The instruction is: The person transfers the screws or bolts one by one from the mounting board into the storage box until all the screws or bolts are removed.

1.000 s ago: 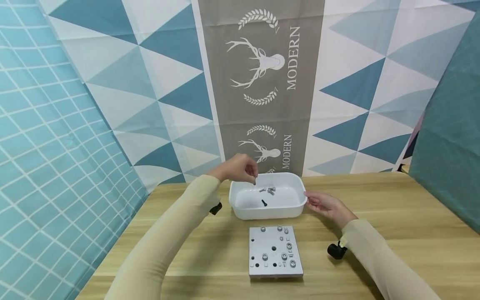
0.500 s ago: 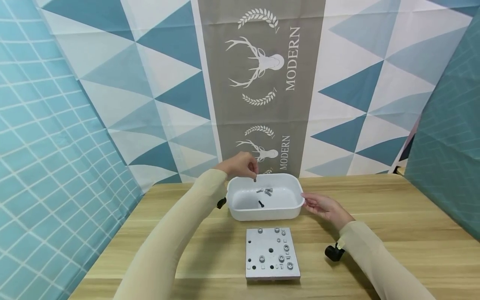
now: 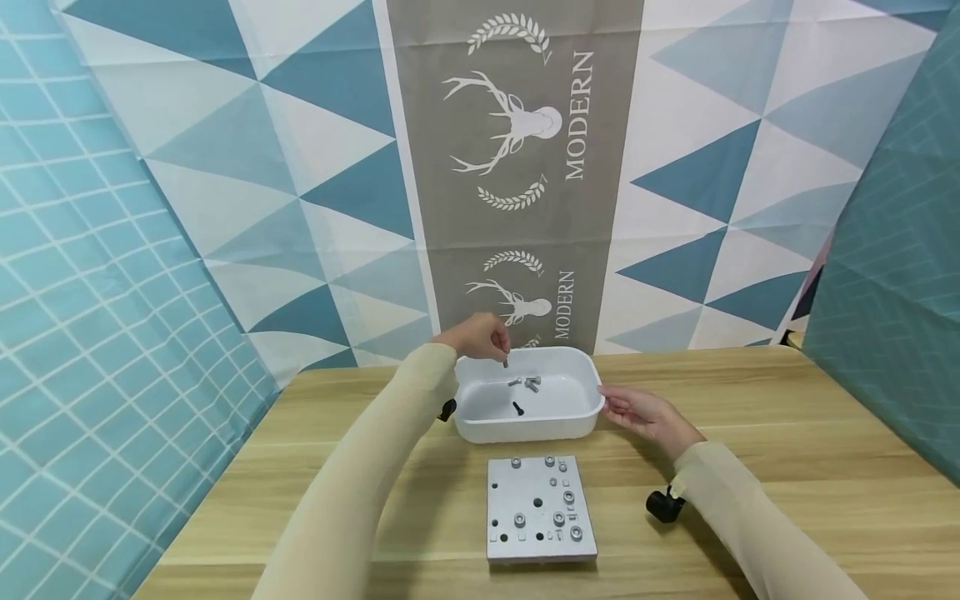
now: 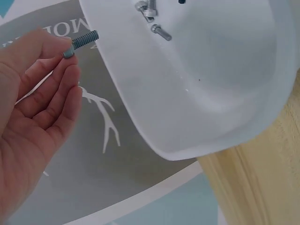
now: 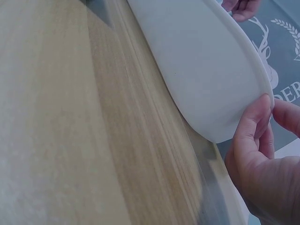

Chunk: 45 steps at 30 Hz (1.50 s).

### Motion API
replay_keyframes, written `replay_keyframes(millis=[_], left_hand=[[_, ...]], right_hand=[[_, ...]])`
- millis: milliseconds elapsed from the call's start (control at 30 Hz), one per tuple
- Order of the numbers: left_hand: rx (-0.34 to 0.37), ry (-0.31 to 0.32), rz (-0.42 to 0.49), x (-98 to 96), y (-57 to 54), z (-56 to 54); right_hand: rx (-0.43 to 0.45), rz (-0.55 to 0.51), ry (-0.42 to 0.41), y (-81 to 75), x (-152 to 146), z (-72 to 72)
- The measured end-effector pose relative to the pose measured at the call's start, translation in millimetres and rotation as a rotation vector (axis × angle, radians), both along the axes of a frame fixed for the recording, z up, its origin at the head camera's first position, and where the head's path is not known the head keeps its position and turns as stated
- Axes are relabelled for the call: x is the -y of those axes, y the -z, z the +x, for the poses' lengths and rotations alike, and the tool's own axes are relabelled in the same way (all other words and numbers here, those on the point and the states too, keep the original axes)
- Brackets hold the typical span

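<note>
My left hand [image 3: 480, 335] is over the left back part of a white plastic tub [image 3: 525, 430]. Between its thumb and index finger it pinches a small metal bolt [image 4: 86, 40], whose threaded end sticks out in the left wrist view. The tub's right rim is pinched between the thumb and fingers of my right hand [image 3: 648, 414]. Inside the tub lie several silver bolts [image 3: 533, 383] and one black bolt [image 3: 518, 408]. Nearer to me on the table, a silver metal plate [image 3: 517, 500] carries several bolts, and some of its holes are bare.
A wood-grain table [image 3: 735, 500] bears the tub and plate. Behind its back edge hangs a patterned cloth [image 3: 525, 217] with deer heads. Tiled-pattern blue sheeting [image 3: 112, 333] closes the left side, and a teal sheet [image 3: 885, 292] the right.
The left hand has dipped slightly over the tub, and more of the pinched bolt shows. Tub and plate sit slightly further left in the head view. The right hand still holds the rim.
</note>
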State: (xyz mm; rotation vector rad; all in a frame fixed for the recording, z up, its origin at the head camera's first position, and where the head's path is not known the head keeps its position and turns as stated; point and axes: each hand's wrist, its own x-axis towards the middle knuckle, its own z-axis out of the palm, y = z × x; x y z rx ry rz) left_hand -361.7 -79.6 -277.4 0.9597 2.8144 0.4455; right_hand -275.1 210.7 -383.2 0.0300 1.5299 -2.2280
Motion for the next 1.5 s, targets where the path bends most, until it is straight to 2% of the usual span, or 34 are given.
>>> replay_keyframes(millis=[133, 333, 633, 833, 1000, 1100, 1300, 1500], left_hand=[[0.006, -0.026, 0.003, -3.1, 1.9, -3.4], [0.045, -0.085, -0.041, -6.8, 7.6, -5.1], [0.041, -0.107, -0.061, -9.4, 15.9, -7.4], [0.054, -0.120, -0.055, -7.7, 16.0, -4.6], [0.079, -0.062, -0.081, -5.8, 14.8, 0.7], [0.068, -0.013, -0.089, -3.5, 15.6, 5.2], [0.024, 0.075, -0.050, -1.5, 23.7, 13.0], [0.024, 0.110, 0.027, 2.1, 30.1, 21.9]], right_hand=[[-0.012, 0.011, 0.005, -1.4, -1, -1.4], [-0.024, 0.054, 0.003, 1.9, -1, -1.9], [-0.029, 0.051, 0.009, 5.9, 0, -1.2], [-0.028, 0.034, 0.009, 6.1, -1, -1.9], [-0.021, 0.026, 0.018, 7.1, -1, -2.6], [-0.017, 0.029, 0.018, 6.8, -1, -2.4], [-0.017, 0.019, 0.015, 5.7, -1, -0.4], [-0.002, 0.017, 0.026, 3.3, -1, 0.5]])
